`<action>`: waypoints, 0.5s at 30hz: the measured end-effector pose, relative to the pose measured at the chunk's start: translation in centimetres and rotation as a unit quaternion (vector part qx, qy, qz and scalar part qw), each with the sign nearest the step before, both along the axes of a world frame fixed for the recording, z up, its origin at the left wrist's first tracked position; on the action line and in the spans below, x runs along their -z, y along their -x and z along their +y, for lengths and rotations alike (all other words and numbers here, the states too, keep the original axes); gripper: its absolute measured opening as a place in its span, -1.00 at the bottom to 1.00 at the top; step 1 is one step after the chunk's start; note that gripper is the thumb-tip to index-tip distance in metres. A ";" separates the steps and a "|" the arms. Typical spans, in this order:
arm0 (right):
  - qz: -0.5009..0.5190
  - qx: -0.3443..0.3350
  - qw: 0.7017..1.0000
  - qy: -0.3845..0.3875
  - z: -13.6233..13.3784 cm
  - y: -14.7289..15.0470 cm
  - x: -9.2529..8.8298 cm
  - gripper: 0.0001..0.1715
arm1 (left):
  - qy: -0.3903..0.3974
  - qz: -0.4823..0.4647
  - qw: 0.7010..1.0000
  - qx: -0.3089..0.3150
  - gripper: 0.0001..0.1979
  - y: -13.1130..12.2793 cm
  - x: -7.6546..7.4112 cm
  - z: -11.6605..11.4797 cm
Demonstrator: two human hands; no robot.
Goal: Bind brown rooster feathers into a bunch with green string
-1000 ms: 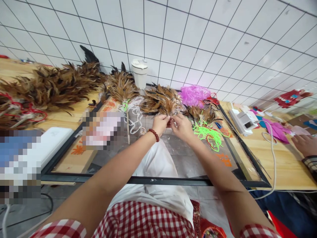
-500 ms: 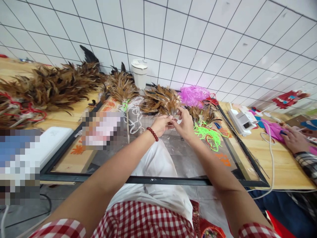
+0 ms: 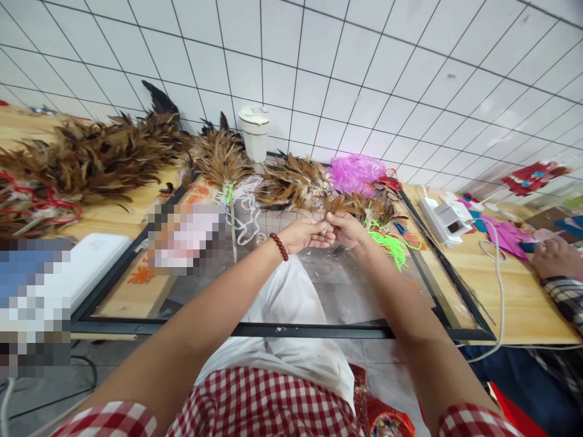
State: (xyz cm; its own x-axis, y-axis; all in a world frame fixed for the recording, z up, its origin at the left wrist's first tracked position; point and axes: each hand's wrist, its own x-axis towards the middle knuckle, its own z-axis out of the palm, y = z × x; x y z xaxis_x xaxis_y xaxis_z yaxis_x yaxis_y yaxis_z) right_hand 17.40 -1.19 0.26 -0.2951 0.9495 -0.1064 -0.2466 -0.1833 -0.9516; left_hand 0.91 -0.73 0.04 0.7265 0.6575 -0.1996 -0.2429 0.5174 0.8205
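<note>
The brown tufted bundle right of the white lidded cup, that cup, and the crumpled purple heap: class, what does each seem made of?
Brown bundle: probably glossy feathers, with slender, tapering blades.
White cup: smooth, even surface suggests plastic, perhaps coated metal.
Purple heap: apparently thin, shiny plastic film, translucent and creased.

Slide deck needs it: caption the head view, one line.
Left hand and right hand meet over a see-through tabletop, with brown feathers, green string and a white cup nearby.

The left forearm [image 3: 214, 309] slants up from the frame's lower left, the right forearm [image 3: 401, 303] from its lower right. The left hand [image 3: 304, 235] and right hand [image 3: 350, 231] meet just right of centre, fingers [image 3: 321, 238] bent, thumbs near each other.
</note>
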 end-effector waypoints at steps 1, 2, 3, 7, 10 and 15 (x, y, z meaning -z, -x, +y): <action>-0.009 0.008 1.000 0.006 0.0 0.2 0.0 -0.59 | 0.005 -0.009 1.000 0.006 -0.81 0.0 0.0 0.0; -0.020 0.013 1.000 0.008 0.1 0.4 0.1 -0.58 | 0.011 -0.014 1.000 0.009 -0.81 0.0 0.1 0.0; -0.032 0.016 0.999 0.006 0.1 0.5 0.1 -0.56 | 0.018 -0.018 1.000 0.007 -0.83 -0.1 0.1 0.0; -0.122 0.068 0.985 -0.106 0.3 0.9 0.5 -0.48 | 0.054 -0.056 0.994 -0.082 -0.92 -0.4 0.2 0.2; -0.275 0.125 0.907 -0.294 0.2 1.0 0.7 -0.20 | 0.073 -0.101 0.982 -0.144 -0.90 -0.6 0.3 0.5; -0.478 0.177 0.736 -0.445 -0.5 1.4 0.5 -0.12 | 0.097 -0.107 0.978 -0.149 -0.80 -0.6 0.4 0.8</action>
